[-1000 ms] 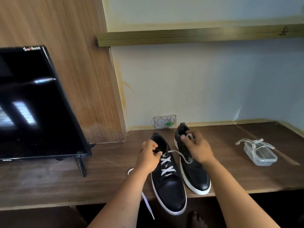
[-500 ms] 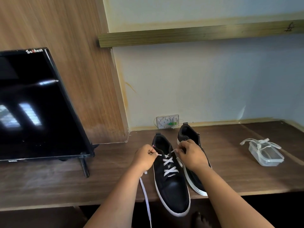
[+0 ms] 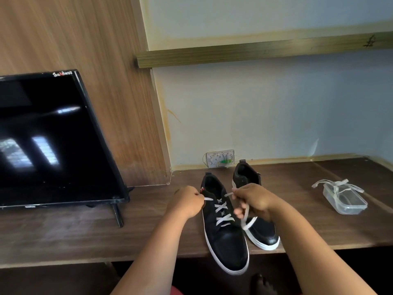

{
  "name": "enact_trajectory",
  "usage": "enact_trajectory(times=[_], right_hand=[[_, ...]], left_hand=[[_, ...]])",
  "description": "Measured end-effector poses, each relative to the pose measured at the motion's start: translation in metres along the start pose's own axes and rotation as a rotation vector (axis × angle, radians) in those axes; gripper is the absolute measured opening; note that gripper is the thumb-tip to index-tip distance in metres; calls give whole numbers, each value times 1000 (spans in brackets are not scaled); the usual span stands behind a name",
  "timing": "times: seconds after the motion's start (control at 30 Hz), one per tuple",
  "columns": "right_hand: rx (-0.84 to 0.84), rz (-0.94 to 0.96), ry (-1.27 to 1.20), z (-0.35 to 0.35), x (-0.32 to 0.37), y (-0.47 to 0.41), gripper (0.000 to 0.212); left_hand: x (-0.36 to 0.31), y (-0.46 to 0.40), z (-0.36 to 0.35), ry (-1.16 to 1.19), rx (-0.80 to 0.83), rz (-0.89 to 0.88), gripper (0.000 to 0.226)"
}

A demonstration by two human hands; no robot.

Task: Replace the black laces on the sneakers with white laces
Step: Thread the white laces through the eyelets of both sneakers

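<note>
Two black sneakers with white soles stand side by side on the wooden desk [image 3: 63,237]. The left sneaker [image 3: 227,241] carries a white lace [image 3: 222,211] crossed through its eyelets, and its toe sticks out past the desk's front edge. My left hand [image 3: 187,202] pinches the lace's left end beside the top eyelets. My right hand [image 3: 253,201] pinches the right end, which loops down under the palm. The right sneaker [image 3: 261,233] lies partly behind my right hand. No black lace shows.
A black monitor [image 3: 49,137] on a thin stand fills the desk's left side. A clear plastic container [image 3: 345,201] with another white lace [image 3: 336,185] draped over it sits at the right. A white socket plate [image 3: 220,158] is on the back wall.
My right hand came off the right sneaker and took the lace's right end at the left sneaker. Both hands now pull the ends apart at the top eyelets.
</note>
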State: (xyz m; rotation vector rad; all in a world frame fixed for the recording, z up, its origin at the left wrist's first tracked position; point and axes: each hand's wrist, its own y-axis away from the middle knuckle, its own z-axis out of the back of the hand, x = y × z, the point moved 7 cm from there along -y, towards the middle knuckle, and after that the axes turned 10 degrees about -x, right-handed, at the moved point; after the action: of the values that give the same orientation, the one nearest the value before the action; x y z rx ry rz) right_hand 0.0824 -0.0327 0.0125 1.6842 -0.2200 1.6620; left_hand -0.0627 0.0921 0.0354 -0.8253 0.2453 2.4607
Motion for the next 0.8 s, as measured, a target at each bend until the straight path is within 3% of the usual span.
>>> enact_trajectory(times=[0.13,0.3,0.37,0.4,0.47,0.5,0.53,0.6,0.67,0.7,0.8], right_hand=[[174,-217,-274,-29,-12,16,30],[184,-166,-388,-53,-7,19,31],[117,-119,-448,-53,-1,20,31],[81,-58,-419,-50,3,21,30],[-13,126,-193,-45,14,21,29],[-63,230,-36,-44,19,22,29],[-109,335,144,-43,25,25,28],[-159,534,507,-47,32,31,27],[-117,648,754,-57,31,36,22],[-83,666,820,-60,29,37,20],[8,595,824,-53,25,35,24]], left_hand=[[-30,37,-4,87,183,-85,22],[-45,69,-16,66,458,-142,19],[-42,62,-3,-25,396,-126,30],[-41,49,10,-110,259,-146,36],[-41,20,31,-136,-32,-164,45],[-39,7,31,-41,-81,-130,48],[-37,-1,23,86,-59,-61,49],[-32,-2,-10,297,132,138,42],[-24,3,-43,478,313,342,24],[-21,5,-52,538,368,406,13],[-9,0,-60,689,375,500,22]])
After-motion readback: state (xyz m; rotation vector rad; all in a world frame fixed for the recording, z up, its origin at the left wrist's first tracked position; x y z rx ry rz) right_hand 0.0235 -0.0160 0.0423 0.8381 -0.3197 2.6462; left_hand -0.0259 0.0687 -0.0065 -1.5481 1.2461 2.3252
